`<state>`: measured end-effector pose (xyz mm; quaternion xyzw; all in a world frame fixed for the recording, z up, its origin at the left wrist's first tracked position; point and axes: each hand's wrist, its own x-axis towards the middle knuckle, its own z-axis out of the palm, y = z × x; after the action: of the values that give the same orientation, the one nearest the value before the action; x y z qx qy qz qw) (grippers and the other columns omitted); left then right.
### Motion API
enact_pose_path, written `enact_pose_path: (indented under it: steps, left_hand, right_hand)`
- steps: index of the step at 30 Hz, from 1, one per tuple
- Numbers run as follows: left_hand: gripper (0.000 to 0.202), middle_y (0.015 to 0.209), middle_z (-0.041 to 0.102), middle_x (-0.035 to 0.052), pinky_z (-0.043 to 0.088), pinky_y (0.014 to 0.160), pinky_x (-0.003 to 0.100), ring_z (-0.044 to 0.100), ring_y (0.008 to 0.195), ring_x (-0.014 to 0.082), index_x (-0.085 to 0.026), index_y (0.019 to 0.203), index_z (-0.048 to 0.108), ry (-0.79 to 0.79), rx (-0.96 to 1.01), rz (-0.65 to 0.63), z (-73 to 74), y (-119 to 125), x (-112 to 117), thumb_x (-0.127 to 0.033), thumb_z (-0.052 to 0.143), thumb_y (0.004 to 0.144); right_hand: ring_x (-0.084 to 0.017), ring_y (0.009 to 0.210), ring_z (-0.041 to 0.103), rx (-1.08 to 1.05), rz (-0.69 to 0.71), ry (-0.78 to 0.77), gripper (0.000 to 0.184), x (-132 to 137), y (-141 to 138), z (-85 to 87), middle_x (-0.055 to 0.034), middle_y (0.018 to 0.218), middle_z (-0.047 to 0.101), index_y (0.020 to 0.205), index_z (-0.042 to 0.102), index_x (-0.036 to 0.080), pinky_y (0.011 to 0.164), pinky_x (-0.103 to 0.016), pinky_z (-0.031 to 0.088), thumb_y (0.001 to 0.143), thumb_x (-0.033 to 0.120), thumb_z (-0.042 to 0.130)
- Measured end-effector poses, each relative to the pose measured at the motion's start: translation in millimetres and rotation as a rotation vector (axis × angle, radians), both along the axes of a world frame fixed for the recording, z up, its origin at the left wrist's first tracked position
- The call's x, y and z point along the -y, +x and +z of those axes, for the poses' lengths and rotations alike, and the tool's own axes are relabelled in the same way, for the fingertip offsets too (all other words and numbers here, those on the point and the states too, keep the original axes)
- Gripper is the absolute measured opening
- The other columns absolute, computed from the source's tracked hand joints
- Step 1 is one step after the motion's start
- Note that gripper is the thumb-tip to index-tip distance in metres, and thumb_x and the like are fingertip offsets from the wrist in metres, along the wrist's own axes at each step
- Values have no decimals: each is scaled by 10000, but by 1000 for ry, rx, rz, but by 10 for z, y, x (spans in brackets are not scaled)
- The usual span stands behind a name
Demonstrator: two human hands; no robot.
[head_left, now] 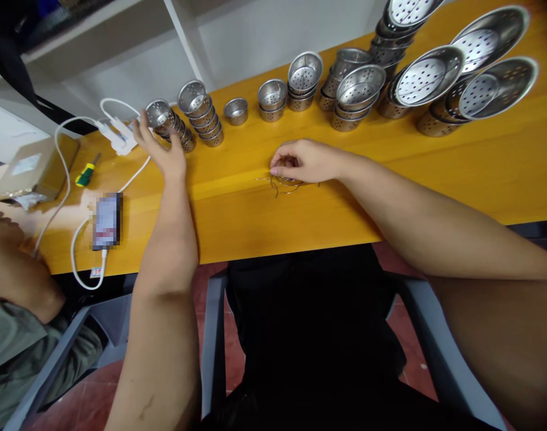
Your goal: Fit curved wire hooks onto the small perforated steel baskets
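My left hand (160, 149) is at the leftmost stack of perforated metal cups (161, 117), fingers spread along its left and near side. Whether it bears any of the stack's weight I cannot tell. In the middle of the table, my right hand (295, 160) is curled with fingertips pinched over several thin bent metal wires (285, 187). Loose wire ends stick out below and to the left of the fingers, and part of the bundle is hidden under the palm. Just right of my left hand stands another stack of perforated cups (206, 117).
A single small cup (236, 111), short stacks (272, 99) and larger perforated bowls (421, 81) line the table's back. At left lie a phone (106, 221) on a white cable, a screwdriver (85, 173), a power strip (123, 140) and a cardboard box (40, 167). Another person's arm (20, 263) rests there.
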<state>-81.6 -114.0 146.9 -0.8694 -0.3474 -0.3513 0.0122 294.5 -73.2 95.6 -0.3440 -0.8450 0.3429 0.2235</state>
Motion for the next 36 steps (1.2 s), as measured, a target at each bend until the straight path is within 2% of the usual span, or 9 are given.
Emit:
enact_pose_path:
  steps: [3,6,10,13,16,19,23,29,36]
  left_hand:
    - [884,1306,956,87,386,1431,709,303,2043,215,-312,1127,738,15,2,-42,-7,370,90,-1152,467,1161]
    - [792,1428,951,95,344,1527,739,289,2056,218,-335,1221,773,75,9,-55,-92,404,-178,-1078,501,1204]
    - [654,1504,901,92,398,1559,743,570,1893,268,-376,1427,756,259,376,116,-417,227,-727,-898,376,1331]
    - [622,1535,875,104,645,1379,695,825,1557,345,-369,1391,803,166,435,40,-711,306,-891,-934,577,1265]
    - [638,1391,900,114,764,1167,581,907,1306,311,-331,1339,847,-8,348,-65,-867,508,-825,-904,571,1285]
    - [621,1290,922,105,778,1011,465,911,1128,252,-316,1306,870,-85,312,-109,-882,619,-719,-872,595,1291]
    - [691,1221,930,106,768,982,450,893,1051,239,-301,1263,876,-157,325,-72,-841,597,-666,-933,599,1255]
    - [727,1194,922,98,753,996,451,880,1044,239,-298,1246,872,-201,309,-36,-822,567,-664,-972,602,1226]
    - [674,1202,935,101,759,992,438,893,1059,237,-295,1241,873,-215,305,-71,-855,575,-659,-919,619,1248]
  right_hand:
    - [-319,943,783,3,-29,28,228,-10,-4,-18,-86,1015,839,1104,865,274,925,-495,668,1105,500,891]
    - [-371,1057,831,-26,-139,112,301,-46,17,-53,-154,1294,866,1192,884,283,1080,-604,727,1146,580,882]
    - [-467,1343,832,-36,-344,216,443,-40,106,20,-199,1652,756,1417,853,325,1245,-704,720,1167,691,853]
    - [-519,1588,741,81,-504,257,457,54,190,237,-170,1850,645,1592,777,406,1404,-755,637,1180,593,845]
    - [-610,1611,749,278,-676,203,612,144,264,467,-306,1966,487,1748,692,250,1457,-796,557,1177,431,819]
    - [-642,1605,755,352,-762,154,707,125,342,546,-387,1948,482,1784,647,156,1445,-781,539,1157,393,870]
    - [-581,1540,761,320,-717,135,466,-41,472,413,-400,1739,701,1556,733,181,1415,-761,540,1165,394,871]
    - [-509,1282,759,133,-669,259,313,-192,595,232,-287,1355,863,1175,687,322,1288,-735,607,1095,522,915]
    - [-574,1418,750,163,-678,191,353,-50,468,378,-395,1603,798,1360,710,237,1362,-788,525,1141,471,858]
